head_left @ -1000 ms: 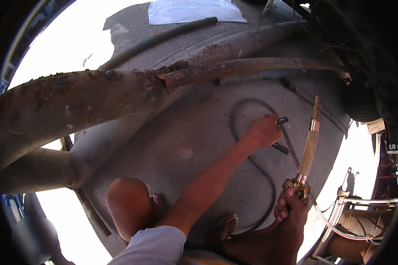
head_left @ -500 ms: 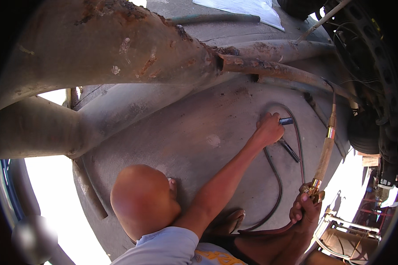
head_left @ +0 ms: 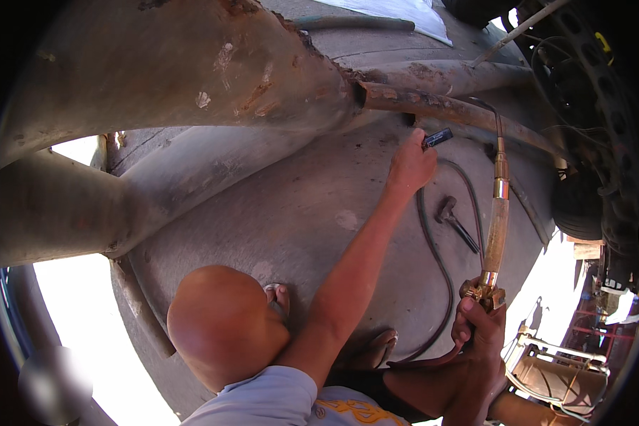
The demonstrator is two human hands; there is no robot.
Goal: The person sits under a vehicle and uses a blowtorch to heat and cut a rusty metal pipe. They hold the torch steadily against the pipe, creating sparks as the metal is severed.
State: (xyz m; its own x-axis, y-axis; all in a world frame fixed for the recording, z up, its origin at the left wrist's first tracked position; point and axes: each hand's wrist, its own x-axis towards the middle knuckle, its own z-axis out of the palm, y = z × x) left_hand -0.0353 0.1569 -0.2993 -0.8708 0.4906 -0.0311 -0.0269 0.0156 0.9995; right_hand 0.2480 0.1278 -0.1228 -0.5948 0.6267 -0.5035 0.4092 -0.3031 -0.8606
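My left hand (head_left: 412, 165) is closed round a short dark blue-black stick-like object (head_left: 437, 138), whose end sticks out to the right, just in front of a rusty pipe (head_left: 461, 110). At the lower right, my right hand (head_left: 478, 323) grips a gas torch (head_left: 499, 220) by its brass valve end. The torch points away from me, its thin bent tip over the pipe; no flame shows. Between my hands a hammer (head_left: 461, 228) lies on the ground. A thin hose (head_left: 441, 263) loops round it.
A large rust-edged tube (head_left: 156, 78) spans the upper left, with another thick tube (head_left: 213, 163) below it. My bare knee (head_left: 224, 323) is at the lower left. Vehicle parts with tyres (head_left: 582, 206) stand at the right, near a metal frame (head_left: 561, 376). A white sheet (head_left: 419, 18) lies far back.
My left hand has moved away from me and slightly left, up to the rusty pipe, uncovering the hammer head. My right hand has brought the torch left and a little farther away.
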